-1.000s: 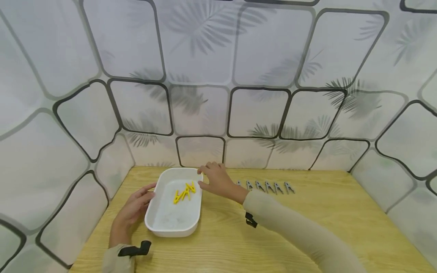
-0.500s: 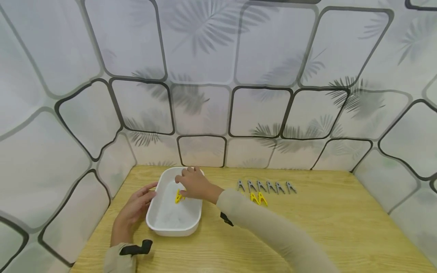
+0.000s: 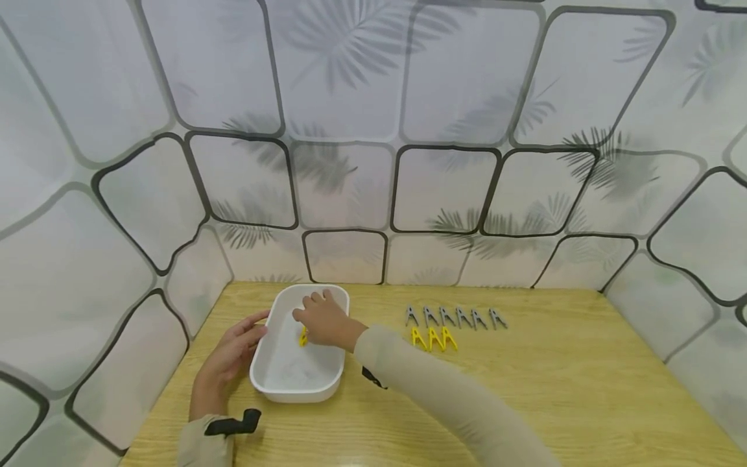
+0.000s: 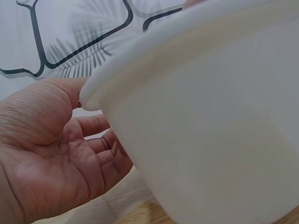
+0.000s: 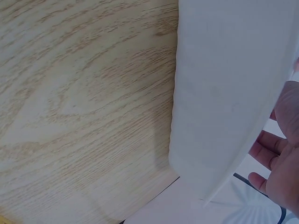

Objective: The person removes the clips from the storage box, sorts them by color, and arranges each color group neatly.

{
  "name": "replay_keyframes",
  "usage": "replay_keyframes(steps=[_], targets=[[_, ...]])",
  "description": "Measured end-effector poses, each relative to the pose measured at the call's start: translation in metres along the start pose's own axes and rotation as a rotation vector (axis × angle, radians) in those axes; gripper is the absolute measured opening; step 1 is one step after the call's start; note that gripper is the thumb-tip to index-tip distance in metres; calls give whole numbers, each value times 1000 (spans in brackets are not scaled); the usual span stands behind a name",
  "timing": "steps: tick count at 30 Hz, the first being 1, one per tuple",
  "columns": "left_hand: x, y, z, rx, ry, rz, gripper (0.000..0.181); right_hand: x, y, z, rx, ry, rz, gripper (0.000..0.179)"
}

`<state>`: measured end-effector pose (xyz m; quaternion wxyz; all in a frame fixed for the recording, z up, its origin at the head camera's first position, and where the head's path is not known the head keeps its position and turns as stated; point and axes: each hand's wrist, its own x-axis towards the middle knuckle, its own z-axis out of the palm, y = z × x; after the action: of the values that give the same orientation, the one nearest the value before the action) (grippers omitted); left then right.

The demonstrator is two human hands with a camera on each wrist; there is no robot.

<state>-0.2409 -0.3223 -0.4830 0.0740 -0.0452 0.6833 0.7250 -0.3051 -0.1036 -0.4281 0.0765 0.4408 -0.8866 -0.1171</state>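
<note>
The pale wood-grain surface [image 3: 583,383] runs back to a wall [image 3: 449,188] patterned with rounded outlines and grey palm leaves, which also stands at 9 and 3 o'clock. A white tub [image 3: 297,397] rests on the surface at 7 o'clock in the head view. At its 9 o'clock side the left hand [image 3: 230,350] lies loosely open, touching it. The right hand [image 3: 325,319] reaches in from 4 o'clock, fingers bent beside a partly hidden yellow clip [image 3: 303,337]; whether it grips anything I cannot tell. Toward 3 o'clock from the tub, six grey clips [image 3: 446,316] lie behind three yellow ones [image 3: 434,338]
</note>
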Motion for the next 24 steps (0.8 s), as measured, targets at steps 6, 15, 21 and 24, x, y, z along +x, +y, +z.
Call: replay_keyframes(steps=[6, 15, 21, 24], targets=[[-1, 0, 1, -9, -4, 3, 52, 4, -1, 4, 45, -60, -5, 29], [0, 0, 1, -33, -21, 13, 55, 5, -4, 8, 3, -97, -30, 28], [0, -1, 0, -57, -49, 26, 54, 4, -7, 8, -34, -109, -19, 28], [-2, 0, 0, -50, -42, 24, 54, 4, -8, 10, -32, -103, -27, 28]])
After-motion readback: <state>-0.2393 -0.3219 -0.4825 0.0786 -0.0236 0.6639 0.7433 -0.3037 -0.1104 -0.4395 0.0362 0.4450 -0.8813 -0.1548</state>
